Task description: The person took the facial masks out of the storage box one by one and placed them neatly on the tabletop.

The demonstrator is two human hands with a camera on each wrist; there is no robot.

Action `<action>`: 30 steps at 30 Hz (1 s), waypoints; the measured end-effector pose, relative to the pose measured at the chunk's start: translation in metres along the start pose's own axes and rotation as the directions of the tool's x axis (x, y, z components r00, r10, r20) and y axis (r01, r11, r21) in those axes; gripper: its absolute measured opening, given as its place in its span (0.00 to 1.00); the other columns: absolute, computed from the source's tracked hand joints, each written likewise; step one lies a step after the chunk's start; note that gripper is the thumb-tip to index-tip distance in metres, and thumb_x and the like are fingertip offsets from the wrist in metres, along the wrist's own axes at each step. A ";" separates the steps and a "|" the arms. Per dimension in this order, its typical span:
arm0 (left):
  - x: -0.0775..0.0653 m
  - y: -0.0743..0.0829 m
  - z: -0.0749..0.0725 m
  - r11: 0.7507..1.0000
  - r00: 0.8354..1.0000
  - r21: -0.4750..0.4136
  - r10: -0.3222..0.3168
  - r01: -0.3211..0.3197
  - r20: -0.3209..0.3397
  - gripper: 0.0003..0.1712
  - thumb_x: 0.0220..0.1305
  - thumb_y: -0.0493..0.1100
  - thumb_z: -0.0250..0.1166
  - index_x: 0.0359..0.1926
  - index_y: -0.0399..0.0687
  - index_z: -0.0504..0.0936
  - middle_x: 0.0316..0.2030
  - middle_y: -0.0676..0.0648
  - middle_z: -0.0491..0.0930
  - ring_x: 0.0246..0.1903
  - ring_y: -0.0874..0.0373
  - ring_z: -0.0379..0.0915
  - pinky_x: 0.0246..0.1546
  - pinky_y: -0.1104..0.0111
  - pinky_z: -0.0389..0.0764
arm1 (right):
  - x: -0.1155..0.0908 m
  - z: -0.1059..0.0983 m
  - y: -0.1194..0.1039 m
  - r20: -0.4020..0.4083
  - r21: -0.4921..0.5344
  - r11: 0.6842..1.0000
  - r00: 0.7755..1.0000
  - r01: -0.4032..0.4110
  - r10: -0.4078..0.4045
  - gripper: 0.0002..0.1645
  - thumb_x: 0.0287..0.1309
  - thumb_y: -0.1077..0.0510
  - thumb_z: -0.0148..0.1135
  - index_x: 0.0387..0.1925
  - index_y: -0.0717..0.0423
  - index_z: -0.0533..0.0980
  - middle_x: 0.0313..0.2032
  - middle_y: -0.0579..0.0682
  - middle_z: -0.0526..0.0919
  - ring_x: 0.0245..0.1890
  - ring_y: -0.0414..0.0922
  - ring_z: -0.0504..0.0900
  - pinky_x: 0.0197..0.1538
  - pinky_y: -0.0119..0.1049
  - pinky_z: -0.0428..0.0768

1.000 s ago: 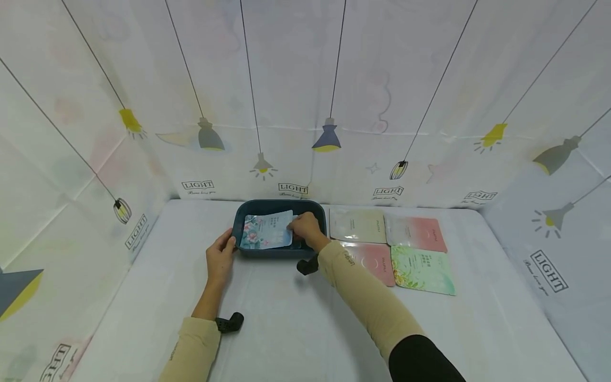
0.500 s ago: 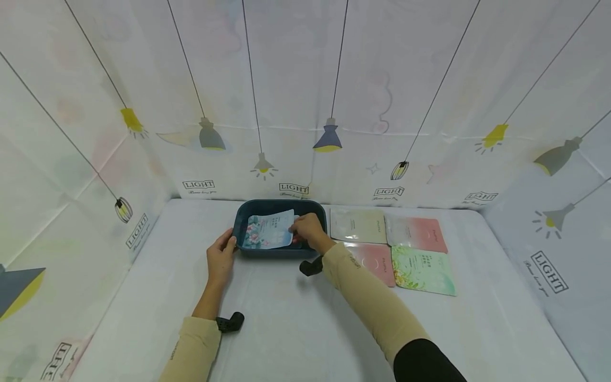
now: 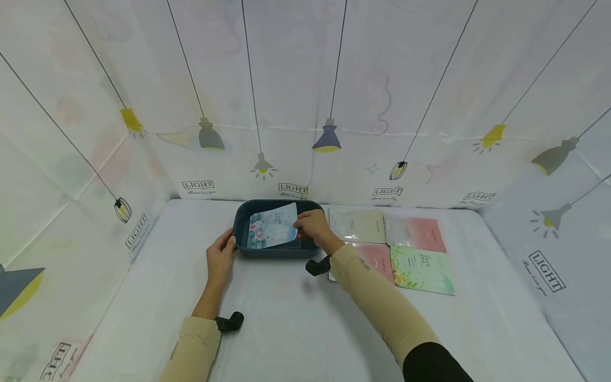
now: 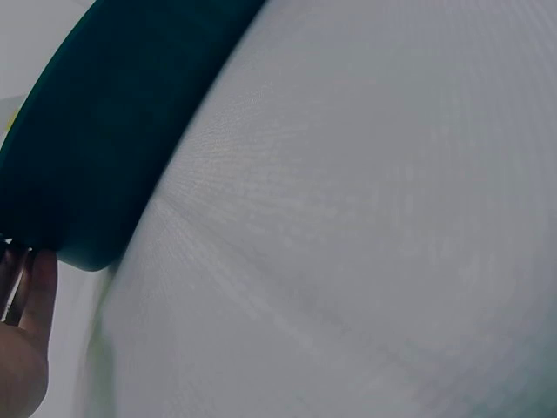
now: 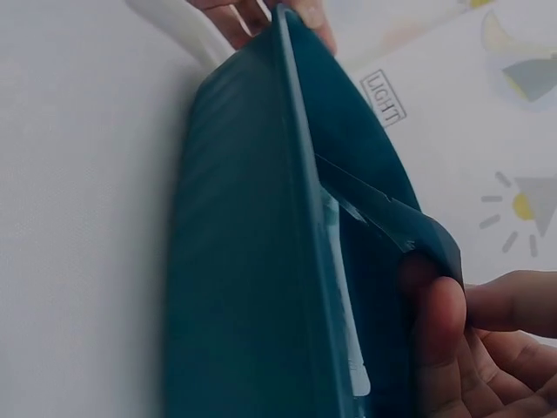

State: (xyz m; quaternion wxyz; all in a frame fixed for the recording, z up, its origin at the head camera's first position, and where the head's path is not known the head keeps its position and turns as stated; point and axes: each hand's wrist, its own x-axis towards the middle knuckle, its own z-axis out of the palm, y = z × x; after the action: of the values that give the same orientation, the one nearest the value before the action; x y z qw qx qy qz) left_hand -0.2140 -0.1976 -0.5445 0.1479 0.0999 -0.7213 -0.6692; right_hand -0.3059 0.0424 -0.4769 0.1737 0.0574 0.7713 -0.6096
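A dark teal plastic tray (image 3: 274, 253) stands at the back of the table. My left hand (image 3: 220, 260) grips its left end, thumb at the rim; in the right wrist view those fingers (image 5: 309, 13) show at the far end. Inside the tray, my right hand (image 3: 314, 228) pinches the right edge of a pale blue face mask packet (image 3: 273, 225) with pink flowers. That packet is tilted, its right side raised. Beneath it, the edge of another packet (image 5: 350, 322) shows in the right wrist view, mostly hidden. The left wrist view shows mainly the tray's outer wall (image 4: 104, 131).
Right of the tray lie several flat packets: a beige one (image 3: 358, 226), a pink one (image 3: 417, 234), another pink one (image 3: 379, 259) partly behind the right forearm, and a green one (image 3: 423, 269). A printed cloth wall (image 3: 363, 95) rises behind the white table (image 3: 267, 329).
My right hand has lifted the blue packet's right edge and shifted slightly right, tilting the packet more. The left hand and the tray have stayed put.
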 end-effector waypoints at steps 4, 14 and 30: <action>0.000 0.001 0.000 1.000 1.000 0.000 -0.012 0.012 -0.003 0.24 0.74 0.42 0.53 0.66 0.37 0.70 0.62 0.38 0.74 0.57 0.48 0.75 0.45 0.85 0.79 | -0.003 -0.004 -0.001 -0.002 -0.011 1.000 1.000 0.006 -0.006 0.14 0.56 0.68 0.63 0.45 0.67 0.79 0.38 0.56 0.83 0.20 0.40 0.78 0.27 0.31 0.84; 0.001 -0.001 0.000 1.000 1.000 -0.011 -0.014 0.014 0.001 0.24 0.74 0.43 0.53 0.66 0.37 0.70 0.63 0.37 0.73 0.58 0.45 0.74 0.43 0.88 0.78 | -0.018 -0.021 -0.015 0.004 -0.012 1.000 1.000 0.017 -0.017 0.17 0.58 0.67 0.62 0.50 0.68 0.77 0.35 0.55 0.81 0.21 0.40 0.79 0.26 0.29 0.83; 0.002 -0.002 0.001 1.000 1.000 0.005 -0.005 0.005 -0.005 0.24 0.74 0.42 0.53 0.65 0.36 0.70 0.62 0.36 0.74 0.58 0.46 0.74 0.43 0.87 0.78 | -0.031 -0.048 -0.004 -0.003 0.091 0.996 1.000 0.011 -0.011 0.17 0.58 0.67 0.62 0.50 0.67 0.76 0.34 0.52 0.81 0.20 0.40 0.78 0.26 0.27 0.81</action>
State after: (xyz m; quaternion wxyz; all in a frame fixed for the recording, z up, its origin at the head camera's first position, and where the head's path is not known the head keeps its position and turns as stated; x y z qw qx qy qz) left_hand -0.2163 -0.1973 -0.5460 0.1478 0.1040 -0.7224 -0.6675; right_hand -0.2875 0.0916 -0.4528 0.1668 0.0618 0.7433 -0.6449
